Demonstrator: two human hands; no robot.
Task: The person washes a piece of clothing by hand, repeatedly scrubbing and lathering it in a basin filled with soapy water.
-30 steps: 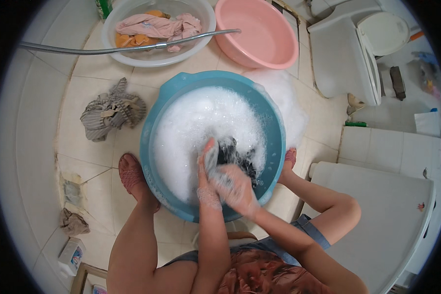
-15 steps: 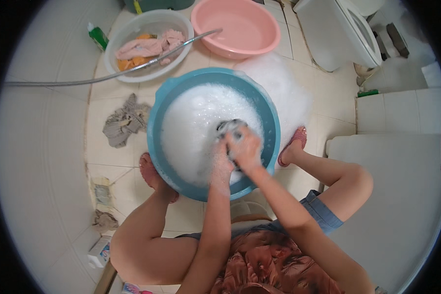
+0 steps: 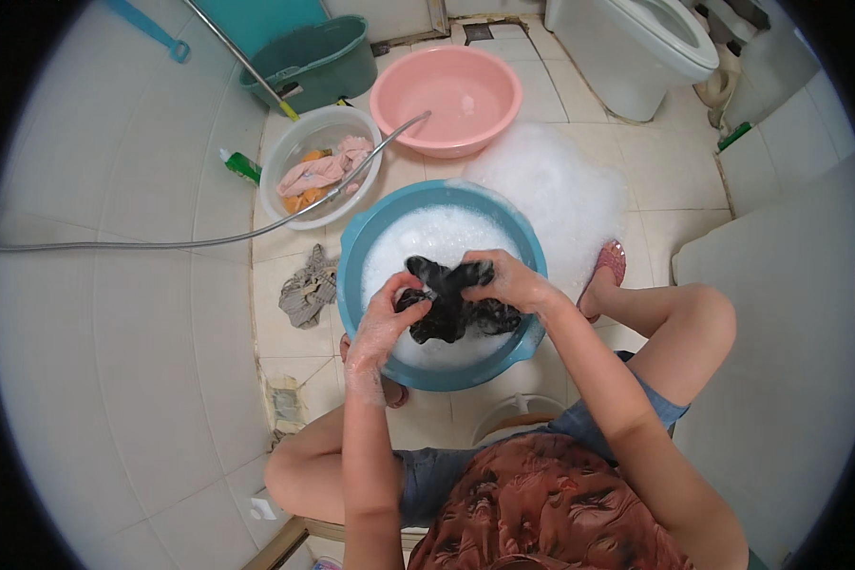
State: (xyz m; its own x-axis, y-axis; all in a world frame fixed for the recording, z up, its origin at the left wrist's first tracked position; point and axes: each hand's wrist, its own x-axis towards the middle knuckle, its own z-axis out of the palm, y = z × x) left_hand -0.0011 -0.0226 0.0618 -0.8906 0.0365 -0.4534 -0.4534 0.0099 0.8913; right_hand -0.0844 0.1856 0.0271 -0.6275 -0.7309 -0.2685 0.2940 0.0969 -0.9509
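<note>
A wet black cloth garment [image 3: 451,302] is spread between my hands above the suds in a blue basin [image 3: 349,275]. My left hand [image 3: 389,312] grips its left side, thumb and fingers closed on the fabric. On the right, my right hand [image 3: 505,282] pinches the upper right part. Folds hide what kind of garment it is. White foam [image 3: 442,226] fills the basin beneath, and some clings to my left wrist.
Beyond are a pink basin [image 3: 484,138], a white basin [image 3: 274,204] with pink and orange cloths, and a green tub [image 3: 332,71]. A metal shower hose [image 3: 209,244] crosses to the pink basin. Grey cloth [image 3: 309,290] lies left; foam [image 3: 560,180] covers floor at right, near the toilet [image 3: 627,66].
My hands have moved apart from a bunched, rubbing hold, and the black garment is now opened out between them. The view has shifted, bringing more of the green tub into sight.
</note>
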